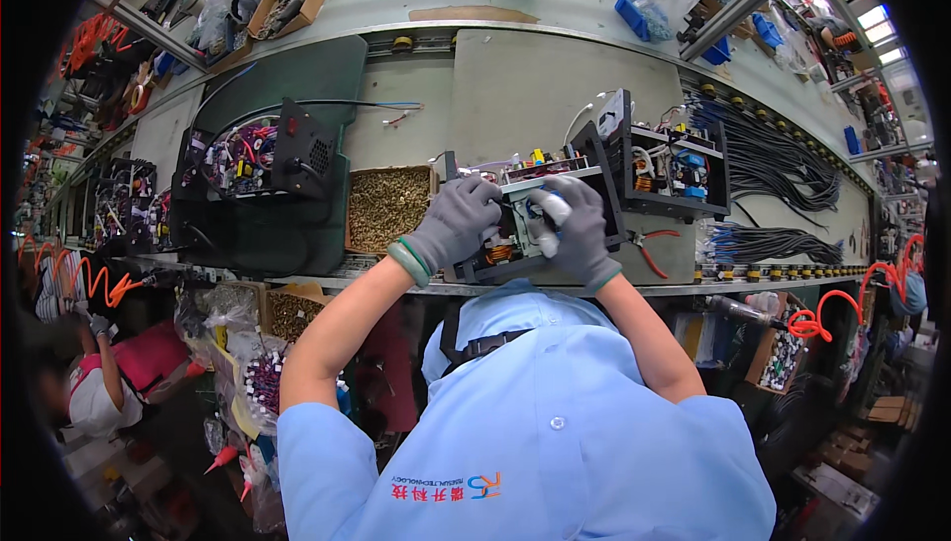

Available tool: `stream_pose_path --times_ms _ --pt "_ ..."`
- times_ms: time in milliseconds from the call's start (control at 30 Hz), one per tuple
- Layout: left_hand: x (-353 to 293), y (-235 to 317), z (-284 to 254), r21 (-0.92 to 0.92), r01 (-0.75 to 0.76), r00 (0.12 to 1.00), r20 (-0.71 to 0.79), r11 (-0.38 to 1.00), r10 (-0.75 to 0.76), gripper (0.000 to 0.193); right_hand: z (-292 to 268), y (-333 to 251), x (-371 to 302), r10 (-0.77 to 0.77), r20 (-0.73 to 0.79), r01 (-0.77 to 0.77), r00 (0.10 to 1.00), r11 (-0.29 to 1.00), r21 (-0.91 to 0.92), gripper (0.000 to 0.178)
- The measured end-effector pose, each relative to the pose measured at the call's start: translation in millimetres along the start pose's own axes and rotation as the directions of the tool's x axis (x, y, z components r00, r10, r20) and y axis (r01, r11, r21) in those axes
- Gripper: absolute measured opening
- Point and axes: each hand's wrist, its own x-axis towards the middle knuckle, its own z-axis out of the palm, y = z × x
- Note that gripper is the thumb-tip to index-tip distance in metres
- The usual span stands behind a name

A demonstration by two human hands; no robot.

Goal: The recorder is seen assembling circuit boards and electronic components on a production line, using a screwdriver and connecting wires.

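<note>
Both my hands wear grey gloves and are at an open-framed electronics unit [518, 212] with a dark metal case, circuit boards and copper coils. My left hand [456, 221] lies over its left side, fingers curled around the case edge. On the right, my right hand [578, 231] reaches into the unit with bent, white-tipped fingers. What those fingertips hold, if anything, is hidden. A second similar unit [669, 164] stands just beyond my right hand. Left of my left hand is a cardboard box of small brass-coloured fasteners [388, 209].
Red-handled pliers [651, 252] lie right of the unit. Bundles of black cables [773, 164] stretch along the right. A dark green tray [337, 75] at left bears another unit [260, 157]. An orange coiled air hose [812, 323] hangs at right. Another person [104, 382] works at far left.
</note>
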Motion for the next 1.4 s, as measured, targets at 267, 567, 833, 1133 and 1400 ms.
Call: stream_pose_path --times_ms 267,567,833,1133,1400 --pt "5 25 13 0.039 0.341 0.940 -0.008 0.939 -0.341 0.015 11 24 18 -0.079 0.146 0.097 0.986 0.987 -0.125 0.040" --pt "17 64 45 0.132 0.568 0.816 -0.216 0.812 -0.536 0.014 11 27 17 -0.225 0.157 0.256 0.962 0.941 -0.221 0.036" --pt "15 69 48 0.027 0.643 0.733 -0.314 0.766 -0.604 0.016 4 23 19 -0.201 0.153 0.227 0.968 0.957 -0.180 0.028" --pt "17 65 54 0.023 0.707 0.668 -0.348 0.707 -0.657 0.018 15 29 31 -0.045 0.204 0.051 0.978 0.998 -0.025 0.026" --pt "29 64 56 -0.041 0.775 0.582 -0.342 0.630 -0.738 0.016 14 42 29 -0.118 0.138 0.097 0.983 0.984 0.151 0.022"
